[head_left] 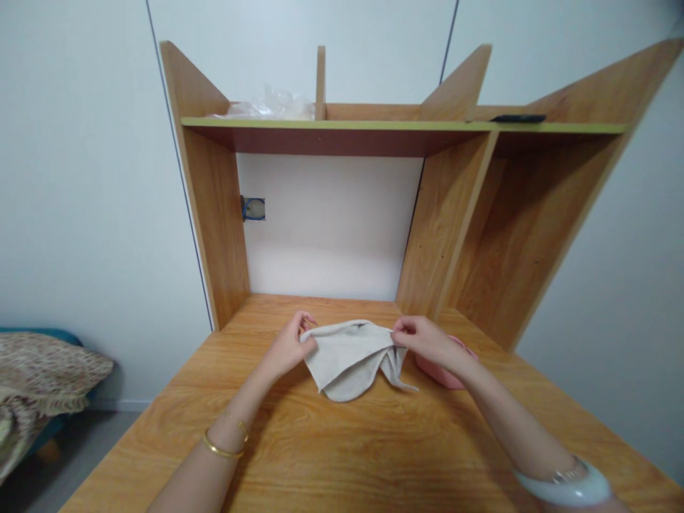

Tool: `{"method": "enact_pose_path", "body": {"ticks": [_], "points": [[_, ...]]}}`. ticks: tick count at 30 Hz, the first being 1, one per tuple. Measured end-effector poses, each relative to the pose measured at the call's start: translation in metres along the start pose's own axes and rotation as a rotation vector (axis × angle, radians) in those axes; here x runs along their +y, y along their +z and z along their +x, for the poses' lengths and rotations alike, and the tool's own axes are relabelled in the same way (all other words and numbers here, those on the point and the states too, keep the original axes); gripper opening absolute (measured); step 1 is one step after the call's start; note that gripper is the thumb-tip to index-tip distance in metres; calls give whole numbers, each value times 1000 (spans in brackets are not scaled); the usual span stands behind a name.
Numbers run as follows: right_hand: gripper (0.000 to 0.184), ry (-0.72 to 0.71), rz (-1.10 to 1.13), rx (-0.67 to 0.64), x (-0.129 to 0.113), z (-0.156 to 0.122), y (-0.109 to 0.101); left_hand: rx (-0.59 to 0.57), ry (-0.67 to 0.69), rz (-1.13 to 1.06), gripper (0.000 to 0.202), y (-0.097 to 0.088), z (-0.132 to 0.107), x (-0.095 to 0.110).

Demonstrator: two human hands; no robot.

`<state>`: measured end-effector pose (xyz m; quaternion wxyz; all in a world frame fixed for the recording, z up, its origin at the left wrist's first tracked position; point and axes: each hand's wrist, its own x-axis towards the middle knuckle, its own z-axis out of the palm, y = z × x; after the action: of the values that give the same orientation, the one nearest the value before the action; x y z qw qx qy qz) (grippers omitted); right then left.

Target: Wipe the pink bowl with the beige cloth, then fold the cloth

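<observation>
A small beige cloth hangs just above the wooden desk, stretched between my two hands. My left hand pinches its left top corner, fingers closed. My right hand pinches the right top corner the same way. The cloth's lower edge droops and touches the desk top. A pink object lies on the desk under my right wrist, mostly hidden by the hand.
The desk has a wooden hutch with side panels and a shelf above. Crumpled clear plastic and a dark flat item lie on the shelf. A bed with a patterned blanket stands at the far left.
</observation>
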<state>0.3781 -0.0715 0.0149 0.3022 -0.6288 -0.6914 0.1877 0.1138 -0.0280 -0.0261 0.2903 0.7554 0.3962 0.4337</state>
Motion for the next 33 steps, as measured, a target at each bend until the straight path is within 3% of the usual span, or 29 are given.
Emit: {"method": "enact_pose_path", "body": {"ticks": [3, 5, 9, 15, 18, 22, 27, 33], "points": [[14, 1, 35, -35, 2, -1, -3, -20, -14, -161, 27, 1, 1, -2], [14, 23, 1, -51, -1, -4, 0, -22, -25, -120, 27, 2, 1, -4], [14, 39, -101, -95, -8, -9, 20, -42, -84, 182, 29, 1, -1, -7], [35, -7, -124, -58, 4, -9, 38, -61, -179, 544, 31, -10, -2, -12], [25, 8, -144, -67, 18, -7, 36, -64, -214, 640, 30, -15, 0, -16], [18, 103, -233, -171, 32, -9, 36, -56, -259, 740, 28, -18, 1, -20], [30, 151, -260, -129, 37, -7, 46, -69, -277, 813, 24, -17, 0, -23], [12, 150, -420, -185, 39, 13, 47, -89, -313, 813, 25, -19, -1, -24]]}}
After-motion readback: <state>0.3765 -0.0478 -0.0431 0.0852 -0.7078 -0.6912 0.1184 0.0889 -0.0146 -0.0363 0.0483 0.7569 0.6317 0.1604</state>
